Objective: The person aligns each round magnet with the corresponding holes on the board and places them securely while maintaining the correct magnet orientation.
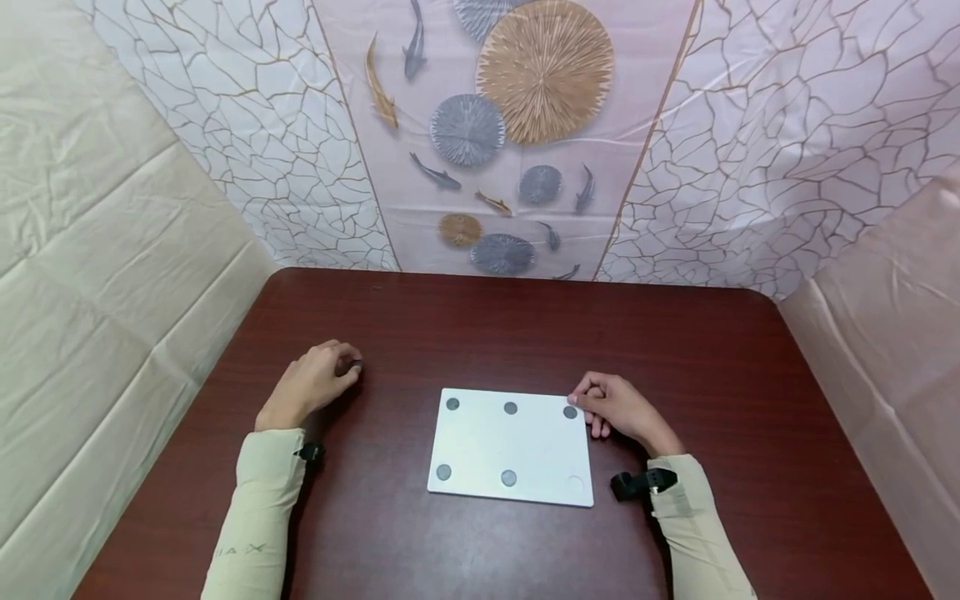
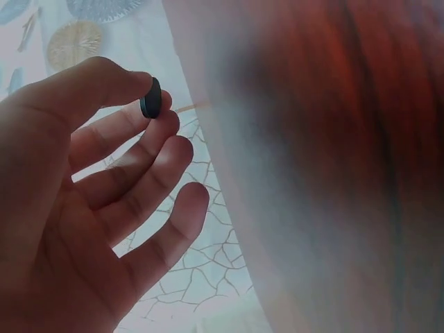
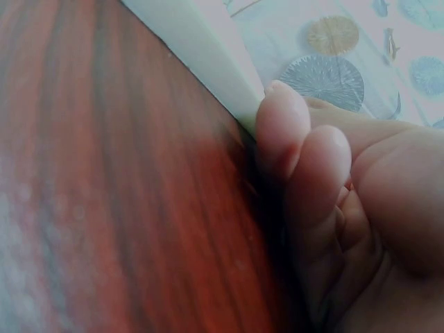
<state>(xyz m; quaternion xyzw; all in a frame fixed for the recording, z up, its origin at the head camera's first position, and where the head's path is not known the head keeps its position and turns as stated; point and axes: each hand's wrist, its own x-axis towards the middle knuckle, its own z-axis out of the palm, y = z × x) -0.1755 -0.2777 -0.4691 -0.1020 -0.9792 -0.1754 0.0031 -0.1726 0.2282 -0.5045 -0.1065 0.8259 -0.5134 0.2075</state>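
Note:
My left hand (image 1: pixel 312 381) is at the left of the table and pinches a small black disc (image 2: pixel 150 98) between thumb and index finger. In the left wrist view the disc is seen nearly edge-on, and the other fingers are loosely bent. A white rectangular board (image 1: pixel 480 442) lies flat in front of me. Several round grey discs sit on it, among them a top-left disc (image 1: pixel 452 404) and a lower-middle disc (image 1: pixel 508 478). A faint round outline (image 1: pixel 576 483) marks its lower-right corner. My right hand (image 1: pixel 615 406) grips the board's upper-right corner, its lower fingers curled beside the edge.
The dark red-brown wooden table (image 1: pixel 375 533) has rounded far corners. A patterned cloth (image 1: pixel 465 192) hangs behind it, and plain pale cloth (image 1: pixel 112 275) covers the left side. Black wrist straps (image 1: pixel 643 483) sit at both sleeve cuffs.

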